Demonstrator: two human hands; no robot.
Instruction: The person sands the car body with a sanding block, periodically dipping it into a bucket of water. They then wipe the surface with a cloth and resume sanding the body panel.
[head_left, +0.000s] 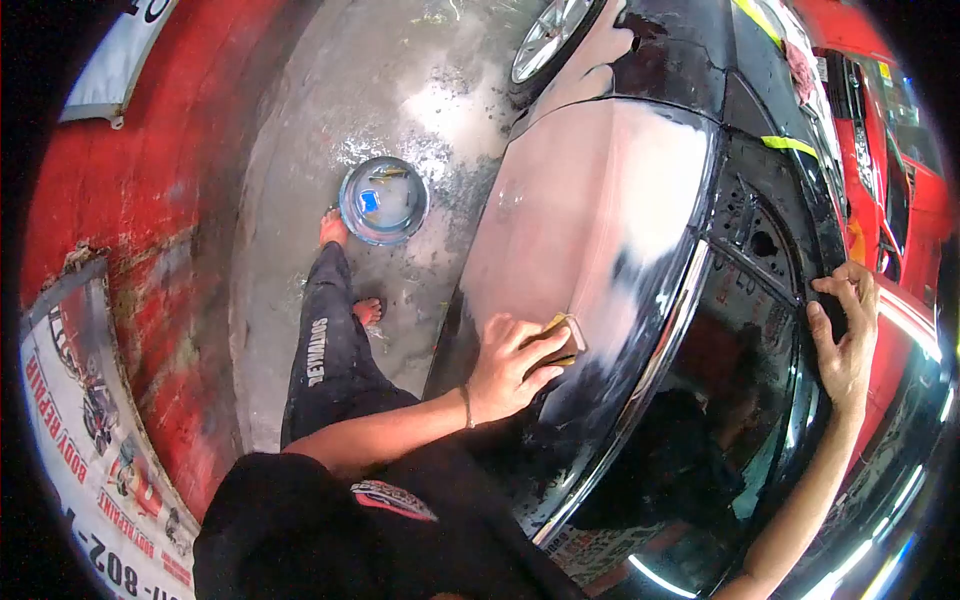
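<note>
In the head view, the left hand [510, 365] sits near the picture's middle. Its fingers are closed down over a yellowish sanding block [566, 335] and press it flat on the car panel [590, 200], at the lower edge of the dull grey patch where it meets glossy black paint. The block pokes out at about 2 o'clock from the knuckles, and its exposed edge seems to run roughly 11 to 5 o'clock. The right hand [845, 335] is well apart, at 3 o'clock from the block. Its fingers are spread and hold nothing loose, resting against the dark rim of the car's opening. A basin [383, 200] of water stands on the wet floor [400, 90] at 10 o'clock, just beyond a bare foot. A wheel [548, 35] shows at 12 o'clock.
</note>
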